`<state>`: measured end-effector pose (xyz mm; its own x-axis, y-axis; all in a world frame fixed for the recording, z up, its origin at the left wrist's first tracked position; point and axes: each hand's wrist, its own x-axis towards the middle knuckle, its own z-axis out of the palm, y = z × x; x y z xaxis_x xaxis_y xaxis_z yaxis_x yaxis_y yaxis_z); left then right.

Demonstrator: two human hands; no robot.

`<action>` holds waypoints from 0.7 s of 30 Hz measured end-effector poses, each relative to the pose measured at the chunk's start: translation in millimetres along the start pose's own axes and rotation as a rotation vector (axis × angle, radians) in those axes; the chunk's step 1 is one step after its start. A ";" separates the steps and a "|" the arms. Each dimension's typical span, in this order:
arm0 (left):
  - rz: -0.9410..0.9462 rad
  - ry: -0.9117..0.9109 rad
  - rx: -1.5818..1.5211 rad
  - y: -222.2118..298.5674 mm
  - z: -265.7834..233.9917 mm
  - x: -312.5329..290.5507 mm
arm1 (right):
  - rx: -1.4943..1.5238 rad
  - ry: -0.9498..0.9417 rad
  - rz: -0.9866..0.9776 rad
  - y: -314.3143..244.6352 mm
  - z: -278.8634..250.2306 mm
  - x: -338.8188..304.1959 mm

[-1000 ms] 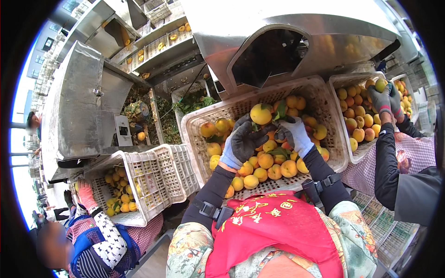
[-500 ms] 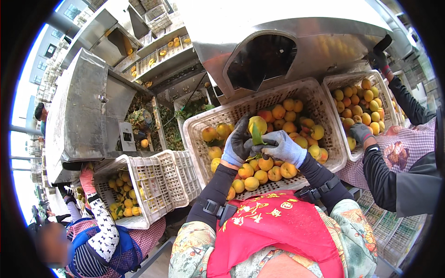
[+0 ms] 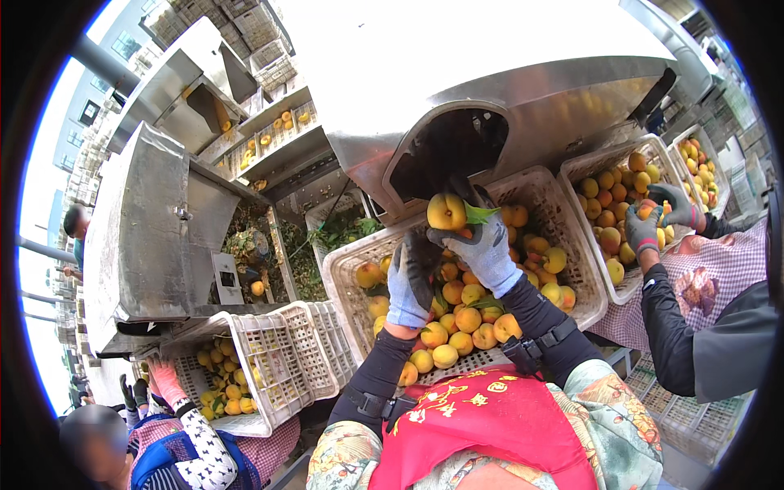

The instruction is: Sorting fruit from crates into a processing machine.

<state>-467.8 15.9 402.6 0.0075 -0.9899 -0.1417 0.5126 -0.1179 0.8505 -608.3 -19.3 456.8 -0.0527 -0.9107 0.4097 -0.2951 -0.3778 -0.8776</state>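
My right hand (image 3: pixel 483 247), in a blue-and-black glove, grips a yellow-orange peach (image 3: pixel 447 211) with a green leaf (image 3: pixel 479 214) beside it. The peach is raised over the far side of a white plastic crate (image 3: pixel 341 282), in front of the dark opening (image 3: pixel 445 155) of a metal machine. My left hand (image 3: pixel 411 278), gloved alike, hangs over the crate just below and left of the peach, open and apart from it. Several loose peaches (image 3: pixel 467 318) lie in the crate under both hands, with some leaves among them.
The machine's metal hood (image 3: pixel 572 102) overhangs the crate's far edge. To the right, a co-worker's gloved hands (image 3: pixel 657 220) handle fruit above another crate (image 3: pixel 629 278). At left, a second co-worker's pink-gloved hand (image 3: pixel 167 380) is by a tilted crate (image 3: pixel 273 351). A leaf-filled bin (image 3: pixel 347 229) stands behind.
My right hand has taken the peach up and away toward the machine opening. My left hand has let go of the peach and sits lower. The right co-worker's hands have come together over their crate.
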 end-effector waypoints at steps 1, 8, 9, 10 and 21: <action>-0.071 0.046 -0.092 -16.2 -13.0 3.0 | -0.085 0.021 -0.052 1.8 -0.3 5.9; -0.244 -0.694 1.727 -93.0 -63.2 -50.0 | -0.642 0.068 -0.430 73.0 27.2 73.8; -0.302 -0.917 1.832 -91.5 -60.9 -54.6 | -0.691 0.002 -0.459 82.9 39.9 86.4; -0.296 -0.936 1.836 -100.8 -54.5 -63.9 | -0.772 0.061 -0.490 75.4 22.0 89.2; -0.353 -0.849 1.756 -118.6 -31.1 -53.8 | -1.243 -1.173 0.046 157.8 -19.7 -92.4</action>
<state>-502.3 85.6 293.7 -0.4979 -0.6236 -0.6027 -0.8651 0.3085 0.3955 -668.9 8.5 285.3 0.4273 -0.7566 -0.4950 -0.8527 -0.5192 0.0575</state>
